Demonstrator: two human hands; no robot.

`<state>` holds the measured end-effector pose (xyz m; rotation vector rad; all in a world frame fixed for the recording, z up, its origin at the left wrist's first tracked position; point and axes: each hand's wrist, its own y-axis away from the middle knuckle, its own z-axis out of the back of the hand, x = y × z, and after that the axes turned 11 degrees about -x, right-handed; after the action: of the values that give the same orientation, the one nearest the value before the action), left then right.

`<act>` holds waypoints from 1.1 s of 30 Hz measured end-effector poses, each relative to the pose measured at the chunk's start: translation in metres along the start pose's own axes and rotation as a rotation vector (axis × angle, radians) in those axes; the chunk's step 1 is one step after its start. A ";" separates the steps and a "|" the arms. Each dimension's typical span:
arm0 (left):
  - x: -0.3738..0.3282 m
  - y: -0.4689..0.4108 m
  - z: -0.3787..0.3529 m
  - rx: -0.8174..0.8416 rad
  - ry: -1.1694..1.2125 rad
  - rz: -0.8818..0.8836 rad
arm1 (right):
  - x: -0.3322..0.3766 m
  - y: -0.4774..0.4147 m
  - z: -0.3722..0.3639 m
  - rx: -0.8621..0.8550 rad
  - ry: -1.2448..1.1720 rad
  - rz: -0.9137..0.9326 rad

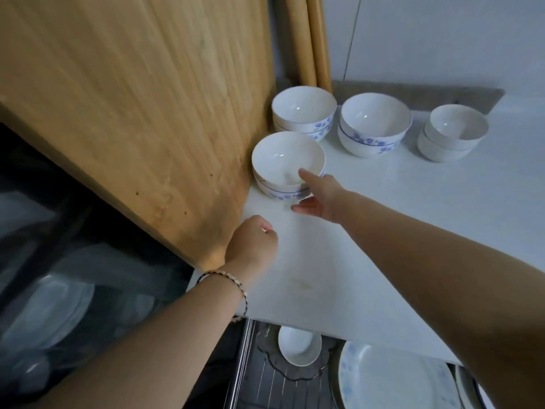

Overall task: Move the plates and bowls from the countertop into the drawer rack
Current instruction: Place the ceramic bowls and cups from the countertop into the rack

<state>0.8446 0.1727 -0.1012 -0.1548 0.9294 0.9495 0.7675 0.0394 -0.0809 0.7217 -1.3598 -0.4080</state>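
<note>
Nearest to the hands, a stack of 2 bowls (287, 166) with blue flower print stands on the white worktop (383, 231), hard against the wooden board (132, 113) that leans at its left edge. The stack lies ahead of the person and slightly left. The right hand (318, 196) is the closer: spread open, thumb at the near rim, fingers reaching low beside the wall of the lower bowl. It appears to touch but has not yet closed on anything. The left hand (252, 240) hovers over bare worktop short of the stack, fingers loosely curled, holding nothing.

Farther back stand 3 more groups: a second nested pair (303, 112) by the board, a large single bowl (374, 125) beside it, and a plain white pair (452, 132) well to the right. All appear empty.

Below the worktop's front edge the drawer rack (265, 379) is pulled out. It already carries a small white bowl (299, 349) on a grey glass dish (265, 348), and a blue-patterned plate (392, 379) to the right. No plates are visible on the worktop.

Judgement: the lift should come down and toward the person.
</note>
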 end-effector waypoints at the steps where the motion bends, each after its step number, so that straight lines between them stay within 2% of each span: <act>1: 0.007 -0.004 -0.002 0.003 0.018 0.000 | -0.002 -0.005 -0.006 -0.020 -0.006 0.016; 4: 0.028 -0.012 -0.006 0.012 0.069 0.040 | -0.008 -0.010 -0.016 -0.111 -0.055 0.038; 7: 0.022 -0.001 -0.006 0.000 0.305 0.111 | -0.018 0.005 0.001 -0.114 -0.089 0.048; 9: 0.011 0.013 -0.006 0.007 0.418 0.172 | -0.031 0.021 0.028 -0.099 -0.073 0.049; 12: -0.007 0.042 -0.008 0.136 0.455 0.164 | -0.053 0.058 0.089 -0.068 0.028 0.036; 17: -0.031 0.134 -0.026 0.453 0.274 0.076 | -0.092 0.138 0.203 0.009 0.232 0.045; 21: -0.020 0.216 -0.060 0.564 0.188 0.014 | -0.131 0.196 0.287 0.039 0.303 0.001; 24: -0.001 0.272 -0.091 0.648 0.156 0.004 | -0.161 0.225 0.336 0.083 0.307 -0.103; 26: 0.015 0.303 -0.113 0.725 0.114 0.031 | -0.192 0.231 0.362 0.022 0.358 -0.179; 29: 0.040 0.335 -0.148 0.761 -0.002 0.062 | -0.242 0.218 0.393 -0.084 0.758 -0.072; 33: 0.081 0.357 -0.193 0.807 -0.190 0.153 | -0.297 0.172 0.398 0.025 1.084 -0.037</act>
<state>0.4771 0.3442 -0.1854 0.6875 1.0887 0.6506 0.3004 0.2661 -0.1649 0.8069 -0.3272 0.0111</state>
